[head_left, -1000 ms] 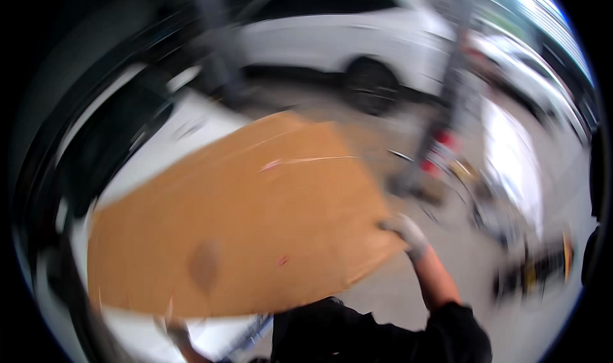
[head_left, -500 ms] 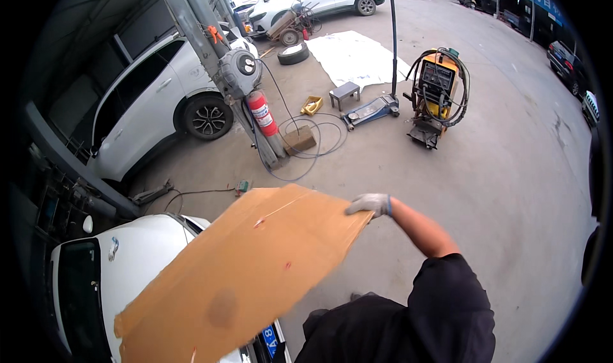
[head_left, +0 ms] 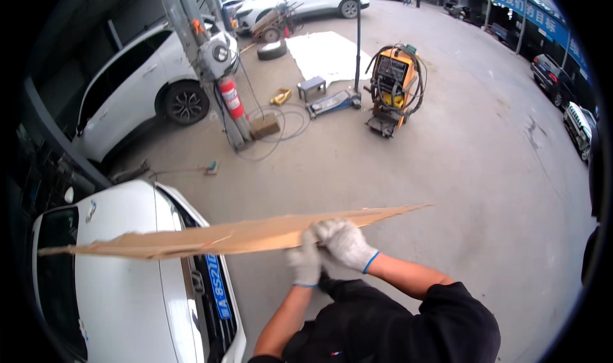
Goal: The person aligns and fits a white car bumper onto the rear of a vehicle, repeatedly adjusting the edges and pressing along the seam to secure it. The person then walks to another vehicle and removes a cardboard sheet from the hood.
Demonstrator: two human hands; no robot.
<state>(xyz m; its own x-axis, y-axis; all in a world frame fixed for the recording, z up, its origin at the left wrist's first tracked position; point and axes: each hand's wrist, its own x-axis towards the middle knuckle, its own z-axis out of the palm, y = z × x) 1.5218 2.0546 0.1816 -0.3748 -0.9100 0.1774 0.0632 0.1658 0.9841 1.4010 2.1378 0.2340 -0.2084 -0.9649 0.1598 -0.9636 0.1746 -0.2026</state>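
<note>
A large flat sheet of brown cardboard [head_left: 242, 234] is held nearly edge-on in front of me, with its left part over the hood of a white car [head_left: 128, 293]. Both hands wear white knit work gloves and sit close together at the sheet's near edge. My left hand [head_left: 305, 261] grips that edge near the middle of the sheet. Just to its right, my right hand [head_left: 346, 242] is closed on the same edge, its knuckles upward. The cardboard hides most fingertips.
A yellow and black wheeled machine [head_left: 391, 88] with hoses stands ahead. Left of it are a floor jack [head_left: 332, 103], a grey stool [head_left: 311, 87] and a white sheet [head_left: 325, 53]. A red fire extinguisher [head_left: 231, 98] is on a grey post [head_left: 185, 18], with a loose hose [head_left: 295, 123] nearby.
The cardboard has swung from broad-side view to nearly edge-on and extends further right. My left hand has come into view on its edge. My right hand has moved nearer to me and left.
</note>
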